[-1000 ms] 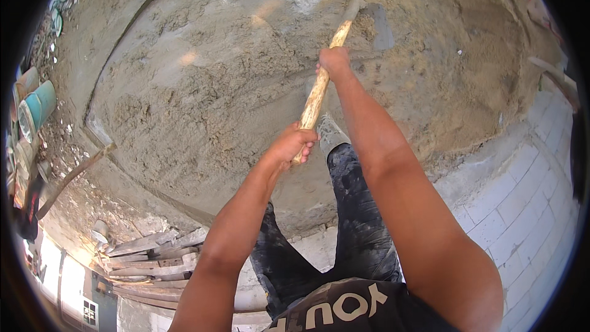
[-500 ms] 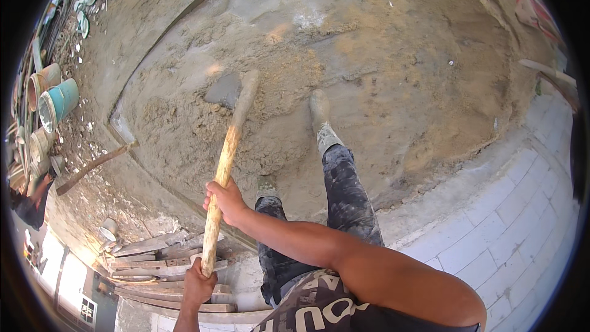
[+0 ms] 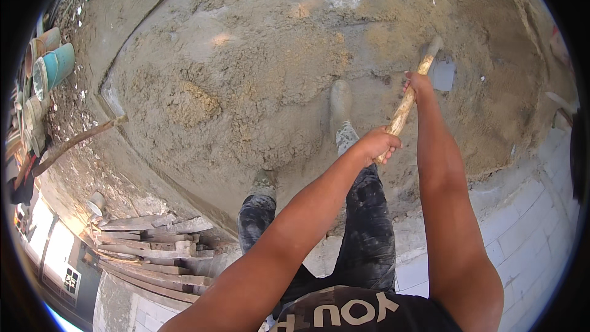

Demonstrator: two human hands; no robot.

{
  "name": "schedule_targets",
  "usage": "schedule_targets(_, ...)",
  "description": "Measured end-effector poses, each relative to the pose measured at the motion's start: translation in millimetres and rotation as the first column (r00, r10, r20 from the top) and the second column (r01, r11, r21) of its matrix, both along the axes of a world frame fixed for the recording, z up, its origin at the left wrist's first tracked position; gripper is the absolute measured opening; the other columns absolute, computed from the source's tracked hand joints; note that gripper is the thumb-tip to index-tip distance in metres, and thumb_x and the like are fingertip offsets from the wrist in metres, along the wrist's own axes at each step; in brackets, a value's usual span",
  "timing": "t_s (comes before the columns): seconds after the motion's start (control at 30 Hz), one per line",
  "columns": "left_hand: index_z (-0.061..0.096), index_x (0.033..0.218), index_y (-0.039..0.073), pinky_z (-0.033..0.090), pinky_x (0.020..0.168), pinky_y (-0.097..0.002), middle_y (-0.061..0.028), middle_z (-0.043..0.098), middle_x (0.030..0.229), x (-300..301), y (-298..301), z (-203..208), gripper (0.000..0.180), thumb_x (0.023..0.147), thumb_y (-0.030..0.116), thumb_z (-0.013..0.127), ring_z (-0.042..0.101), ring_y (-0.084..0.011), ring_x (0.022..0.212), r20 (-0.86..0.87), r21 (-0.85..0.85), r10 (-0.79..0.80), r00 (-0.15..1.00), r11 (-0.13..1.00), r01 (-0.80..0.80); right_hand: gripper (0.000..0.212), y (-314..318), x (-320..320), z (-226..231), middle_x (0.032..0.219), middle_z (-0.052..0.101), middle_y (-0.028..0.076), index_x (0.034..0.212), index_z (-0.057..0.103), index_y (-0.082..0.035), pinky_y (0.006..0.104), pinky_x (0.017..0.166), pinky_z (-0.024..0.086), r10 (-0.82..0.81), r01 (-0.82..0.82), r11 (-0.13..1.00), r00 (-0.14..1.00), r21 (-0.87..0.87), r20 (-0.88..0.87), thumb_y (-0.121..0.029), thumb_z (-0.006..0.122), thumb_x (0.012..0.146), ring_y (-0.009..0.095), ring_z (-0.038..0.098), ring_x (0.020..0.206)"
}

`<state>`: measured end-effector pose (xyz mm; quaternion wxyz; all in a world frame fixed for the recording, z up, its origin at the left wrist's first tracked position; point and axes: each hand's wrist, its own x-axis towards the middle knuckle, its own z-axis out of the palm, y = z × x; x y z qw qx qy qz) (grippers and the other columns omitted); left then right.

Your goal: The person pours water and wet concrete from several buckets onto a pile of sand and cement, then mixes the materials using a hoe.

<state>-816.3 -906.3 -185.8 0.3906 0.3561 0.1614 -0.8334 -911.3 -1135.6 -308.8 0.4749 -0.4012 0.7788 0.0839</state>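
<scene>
My left hand [image 3: 381,145] is wrapped round the lower end of a hoe's pale wooden handle [image 3: 403,112]. Higher up the same handle, my right hand [image 3: 418,84] grips it close to the head. The hoe's flat grey blade [image 3: 444,75] rests on the right part of a bed of wet mortar [image 3: 283,110], and the top of the shaft there is caked with grey. My two mud-coated boots stand in the mortar, the right boot [image 3: 340,101] farther forward than the left one [image 3: 263,183].
Left of the mortar lie a curved wooden stick [image 3: 80,145], a teal bucket [image 3: 56,71] and other buckets. Stacked timber [image 3: 153,246] is at the lower left. A pale block wall [image 3: 522,233] runs along the right. A dark-clothed person is partly visible at the far left edge.
The hoe has swung from the left of my legs to the right, with both hands still on it. Its blade moved from the left-middle mortar to the right side.
</scene>
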Motion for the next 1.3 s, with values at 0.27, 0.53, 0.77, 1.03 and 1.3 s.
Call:
schedule_targets(0.27,0.048,0.100,0.006,0.038,0.039,-0.0255,0.0017,0.050,0.067,97,238,1,0.026,0.083,0.008,0.067,0.046,-0.0069,0.047,0.116,0.206,-0.039,0.992,0.978,0.015,0.042,263,151,-7,0.074,0.060,0.019,0.124,0.040,0.016,0.0377,0.043,0.051,-0.010,0.009,1.000,1.000,0.008,0.030,-0.002,0.053,0.089,0.024,0.060,0.052)
schedule_targets(0.53,0.049,0.097,0.007,0.036,0.037,-0.0263,0.0004,0.049,0.064,215,439,190,0.024,0.081,0.008,0.067,0.044,-0.0089,0.044,0.352,0.449,-0.169,0.921,0.894,-0.008,0.053,501,285,123,0.088,0.056,0.021,0.134,0.025,0.009,0.0379,0.045,0.054,-0.220,0.117,0.933,0.934,0.340,0.283,-0.001,0.052,0.090,0.024,0.060,0.056)
schedule_targets(0.77,0.057,0.098,0.000,0.046,0.049,-0.0332,-0.0082,0.058,0.067,268,493,427,0.027,0.075,0.002,0.070,0.056,-0.0166,0.054,0.495,0.670,-0.627,0.602,0.716,0.195,0.039,610,335,330,0.083,0.051,0.009,0.115,0.030,-0.007,0.0357,0.050,0.054,-0.623,0.219,0.648,0.704,0.729,0.342,-0.017,0.063,0.096,0.018,0.057,0.062)
schedule_targets(1.03,0.060,0.110,0.002,0.051,0.068,-0.0397,-0.0167,0.065,0.077,150,373,259,0.039,0.077,0.018,0.071,0.064,-0.0260,0.069,0.706,0.440,-0.570,0.420,0.818,0.371,0.028,407,221,235,0.076,0.051,0.004,0.104,0.040,-0.009,0.0319,0.046,0.049,-0.471,0.291,0.874,0.701,0.389,0.535,-0.016,0.065,0.095,0.014,0.052,0.055)
schedule_targets(1.3,0.049,0.109,0.002,0.041,0.039,-0.0301,-0.0015,0.052,0.066,65,-7,-6,0.034,0.082,0.009,0.069,0.048,-0.0106,0.045,0.161,-0.084,0.141,0.977,0.988,-0.129,0.027,-17,128,11,0.062,0.059,0.010,0.092,0.059,0.009,0.0370,0.047,0.049,0.169,-0.159,0.964,0.985,-0.212,0.030,-0.017,0.066,0.091,0.022,0.057,0.047)
